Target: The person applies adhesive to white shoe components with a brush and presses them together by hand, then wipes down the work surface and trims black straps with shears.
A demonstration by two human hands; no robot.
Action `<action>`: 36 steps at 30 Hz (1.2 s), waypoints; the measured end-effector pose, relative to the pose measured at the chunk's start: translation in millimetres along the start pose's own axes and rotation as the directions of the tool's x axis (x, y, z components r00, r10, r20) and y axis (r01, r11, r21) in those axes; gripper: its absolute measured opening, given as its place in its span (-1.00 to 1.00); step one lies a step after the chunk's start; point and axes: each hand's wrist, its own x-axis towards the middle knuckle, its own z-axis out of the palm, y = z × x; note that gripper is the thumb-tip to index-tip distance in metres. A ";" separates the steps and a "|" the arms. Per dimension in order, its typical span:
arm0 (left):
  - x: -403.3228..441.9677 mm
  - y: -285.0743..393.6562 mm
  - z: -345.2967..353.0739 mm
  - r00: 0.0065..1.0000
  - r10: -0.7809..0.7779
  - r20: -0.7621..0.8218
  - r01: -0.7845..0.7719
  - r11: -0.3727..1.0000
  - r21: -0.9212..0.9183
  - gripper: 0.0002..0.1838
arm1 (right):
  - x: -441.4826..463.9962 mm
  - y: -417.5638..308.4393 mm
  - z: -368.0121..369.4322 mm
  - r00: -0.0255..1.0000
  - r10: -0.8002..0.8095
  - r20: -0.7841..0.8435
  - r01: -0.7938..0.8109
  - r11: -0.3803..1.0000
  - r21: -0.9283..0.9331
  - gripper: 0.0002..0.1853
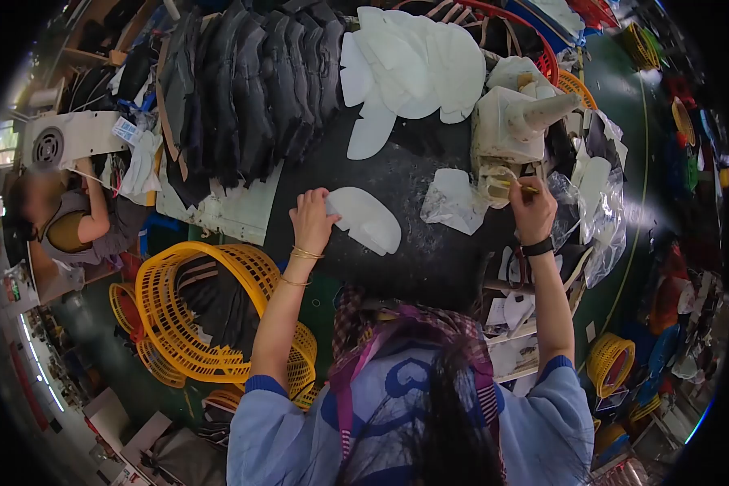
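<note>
My left hand (310, 220) grips the left edge of a curved white sheet piece (366, 220) that lies on the dark worktop (300, 263). My right hand (533, 209) is closed around a thin yellow-handled stick tool (528, 189). Its far end reaches toward the mouth of a smeared off-white container (495, 185), and I cannot make out the tip. Between my hands lies a white piece in crumpled clear film (454, 197). A pile of similar white pieces (417, 61) rests at the back of the worktop.
A row of dark padded pieces (259, 85) stands at the back left. A whitish cone-shaped object (540, 113) sits behind my right hand, with clear plastic bags (603, 231) hanging beside it. A yellow basket (158, 312) is at left. Another person (81, 215) sits farther left.
</note>
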 end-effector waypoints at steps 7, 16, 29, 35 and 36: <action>1.6 15.8 -8.7 0.982 0.083 -0.168 -0.070 0.994 0.083 -0.33 | -11.5 -2.4 4.1 0.983 -0.128 0.133 0.148 0.976 -0.156 -0.78; -6.3 13.0 5.8 0.955 0.234 -0.181 -0.210 0.968 0.140 -0.37 | -8.8 2.2 6.0 0.920 -0.306 0.245 0.365 0.897 -0.251 -0.70; 12.7 3.8 5.7 0.958 0.248 -0.143 -0.270 0.950 -0.159 -0.58 | -15.9 6.2 3.0 0.966 -0.173 0.190 0.189 0.980 -0.068 -0.75; -17.0 43.9 -76.1 0.982 -0.050 -0.181 -0.128 0.523 -0.843 -0.81 | -11.9 8.7 -17.5 0.985 -0.074 0.157 0.109 0.968 -0.224 -0.79; -29.4 61.3 -84.5 0.899 0.086 -0.429 -0.371 0.671 -0.642 -0.79 | -10.5 6.8 -16.5 0.992 0.021 0.125 -0.008 0.995 -0.100 -0.80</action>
